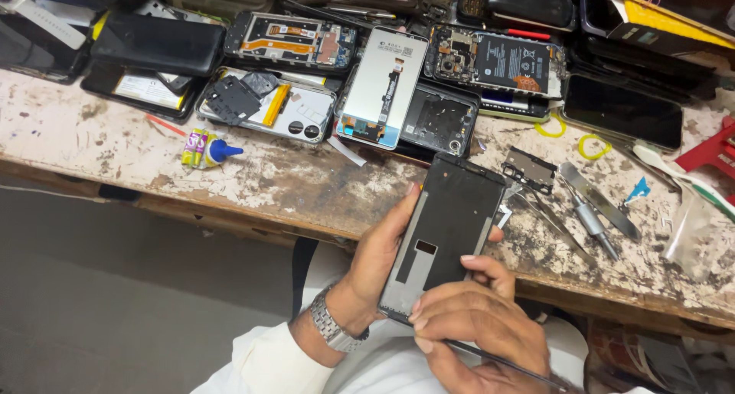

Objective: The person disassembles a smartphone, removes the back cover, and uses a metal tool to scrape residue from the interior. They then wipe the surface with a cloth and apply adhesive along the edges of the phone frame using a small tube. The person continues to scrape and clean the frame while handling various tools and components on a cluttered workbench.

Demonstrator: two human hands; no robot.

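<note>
My left hand [377, 260], with a metal watch on its wrist, grips a black phone frame [448, 229] from its left edge and tilts it over the front edge of the workbench. My right hand [478, 325] rests against the frame's lower right corner and holds a thin dark tool [521, 369] that runs down to the right. The frame's inner side faces me, with a grey strip and a small cutout near its lower left.
The worn wooden bench [99, 137] carries several opened phones, a white display panel [383, 84], a dark phone [624, 111], a small glue bottle [208, 150], a metal shield plate [530, 168], tweezers and a screwdriver [593, 222], and yellow rings [591, 147].
</note>
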